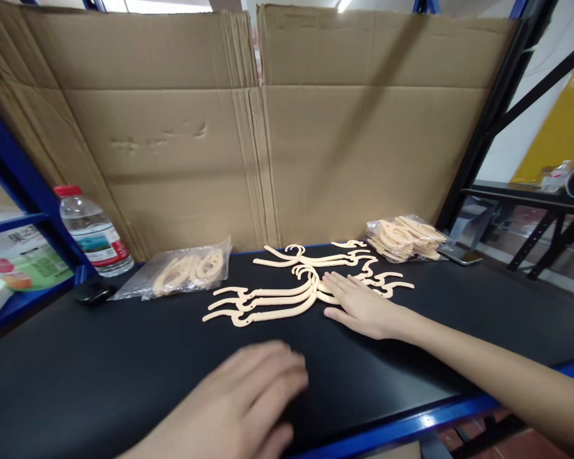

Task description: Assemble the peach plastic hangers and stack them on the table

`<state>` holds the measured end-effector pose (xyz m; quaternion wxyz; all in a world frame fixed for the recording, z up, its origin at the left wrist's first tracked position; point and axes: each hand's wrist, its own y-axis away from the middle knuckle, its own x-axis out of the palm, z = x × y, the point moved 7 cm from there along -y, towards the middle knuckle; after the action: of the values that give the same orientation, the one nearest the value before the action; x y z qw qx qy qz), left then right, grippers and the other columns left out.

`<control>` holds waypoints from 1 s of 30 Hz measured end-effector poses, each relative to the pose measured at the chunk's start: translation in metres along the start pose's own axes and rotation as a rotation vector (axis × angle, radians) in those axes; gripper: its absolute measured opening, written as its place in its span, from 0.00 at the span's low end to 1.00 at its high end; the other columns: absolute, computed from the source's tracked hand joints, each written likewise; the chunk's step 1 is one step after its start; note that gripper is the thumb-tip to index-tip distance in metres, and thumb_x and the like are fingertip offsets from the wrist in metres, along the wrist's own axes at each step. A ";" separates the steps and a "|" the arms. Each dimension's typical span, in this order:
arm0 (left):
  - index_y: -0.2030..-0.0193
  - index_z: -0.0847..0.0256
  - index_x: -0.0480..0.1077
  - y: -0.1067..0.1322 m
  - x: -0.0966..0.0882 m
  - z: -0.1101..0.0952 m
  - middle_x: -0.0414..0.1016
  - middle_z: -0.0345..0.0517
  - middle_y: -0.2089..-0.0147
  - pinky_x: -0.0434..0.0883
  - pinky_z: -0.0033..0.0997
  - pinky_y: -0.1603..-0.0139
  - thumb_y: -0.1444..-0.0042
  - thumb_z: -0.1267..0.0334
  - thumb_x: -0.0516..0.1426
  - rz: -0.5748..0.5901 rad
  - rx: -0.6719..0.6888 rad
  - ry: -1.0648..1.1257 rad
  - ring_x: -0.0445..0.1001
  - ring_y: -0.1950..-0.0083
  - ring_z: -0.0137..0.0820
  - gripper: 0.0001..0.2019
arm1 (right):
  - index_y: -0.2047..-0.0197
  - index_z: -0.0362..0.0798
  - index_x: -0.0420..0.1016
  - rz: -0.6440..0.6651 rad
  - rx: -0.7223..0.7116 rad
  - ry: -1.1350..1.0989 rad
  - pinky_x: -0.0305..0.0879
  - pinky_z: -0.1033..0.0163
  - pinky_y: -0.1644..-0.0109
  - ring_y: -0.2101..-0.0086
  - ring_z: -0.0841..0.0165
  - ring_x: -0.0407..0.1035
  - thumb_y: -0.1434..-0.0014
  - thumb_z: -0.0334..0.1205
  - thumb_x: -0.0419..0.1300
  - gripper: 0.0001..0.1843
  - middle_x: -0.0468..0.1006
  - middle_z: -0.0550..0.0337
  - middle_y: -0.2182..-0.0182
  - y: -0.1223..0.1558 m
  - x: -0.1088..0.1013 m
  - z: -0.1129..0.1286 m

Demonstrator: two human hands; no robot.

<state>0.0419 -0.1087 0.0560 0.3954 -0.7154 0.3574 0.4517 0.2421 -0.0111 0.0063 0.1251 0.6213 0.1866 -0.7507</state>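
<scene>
Several beige plastic folding hangers (282,301) lie unfolded on the black tabletop, their hooks close together in the middle. My right hand (358,305) rests flat over the right arms of the nearer hangers, fingers stretched out, covering part of them. Nearer to me, my left hand (249,398) hovers over the table, slightly blurred, with loosely bent fingers and nothing seen in it. Behind the nearer group are more unfolded hangers (323,261), partly overlapping.
A clear bag of beige hangers (189,271) lies at left, and a fuller bag (404,238) at back right beside a phone (462,254). A water bottle (95,233) and black mouse (94,290) stand at left. Cardboard (172,140) walls the back; the table has a blue edge (392,427).
</scene>
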 end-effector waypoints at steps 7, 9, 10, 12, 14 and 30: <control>0.30 0.62 0.45 -0.049 0.022 0.091 0.45 0.55 0.28 0.47 0.58 0.32 0.33 0.50 0.43 0.112 -0.138 -0.363 0.44 0.28 0.48 0.30 | 0.30 0.37 0.45 0.023 0.023 0.020 0.40 0.42 0.32 0.34 0.53 0.40 0.34 0.58 0.38 0.39 0.46 0.43 0.32 -0.006 0.006 -0.005; 0.30 0.62 0.46 -0.051 0.025 0.112 0.44 0.57 0.28 0.47 0.61 0.34 0.33 0.47 0.41 0.130 -0.210 -0.355 0.43 0.28 0.50 0.30 | 0.30 0.37 0.46 0.019 0.027 0.021 0.40 0.42 0.32 0.34 0.52 0.40 0.34 0.59 0.39 0.40 0.47 0.42 0.33 -0.009 0.007 -0.007; 0.30 0.60 0.45 -0.051 0.025 0.120 0.45 0.57 0.28 0.47 0.63 0.34 0.33 0.47 0.41 0.131 -0.230 -0.350 0.44 0.29 0.50 0.30 | 0.31 0.36 0.46 0.016 0.022 0.018 0.40 0.42 0.32 0.34 0.52 0.41 0.34 0.59 0.39 0.40 0.47 0.41 0.33 -0.011 0.007 -0.007; 0.30 0.57 0.46 -0.051 0.024 0.129 0.47 0.56 0.29 0.49 0.64 0.35 0.33 0.48 0.40 0.125 -0.239 -0.343 0.46 0.29 0.50 0.28 | 0.31 0.37 0.47 0.004 0.002 0.009 0.41 0.41 0.33 0.34 0.52 0.41 0.34 0.59 0.40 0.40 0.48 0.41 0.33 -0.014 0.006 -0.007; 0.30 0.55 0.47 -0.051 0.021 0.134 0.50 0.55 0.29 0.51 0.63 0.35 0.32 0.52 0.40 0.106 -0.226 -0.345 0.49 0.30 0.48 0.25 | 0.31 0.38 0.48 -0.010 -0.009 0.006 0.41 0.41 0.33 0.34 0.53 0.42 0.34 0.59 0.40 0.40 0.49 0.42 0.33 -0.017 0.005 -0.008; 0.46 0.57 0.68 -0.048 0.020 0.063 0.73 0.49 0.46 0.69 0.36 0.43 0.39 0.72 0.48 -0.032 0.236 -0.018 0.71 0.45 0.36 0.17 | 0.45 0.43 0.72 -0.328 0.092 0.140 0.64 0.52 0.45 0.49 0.57 0.69 0.36 0.42 0.51 0.20 0.76 0.46 0.49 -0.037 -0.043 -0.044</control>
<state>0.0675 -0.0354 0.0318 0.4873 -0.6653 0.3933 0.4064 0.2739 0.0392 0.0461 -0.0408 0.6385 0.2591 -0.7235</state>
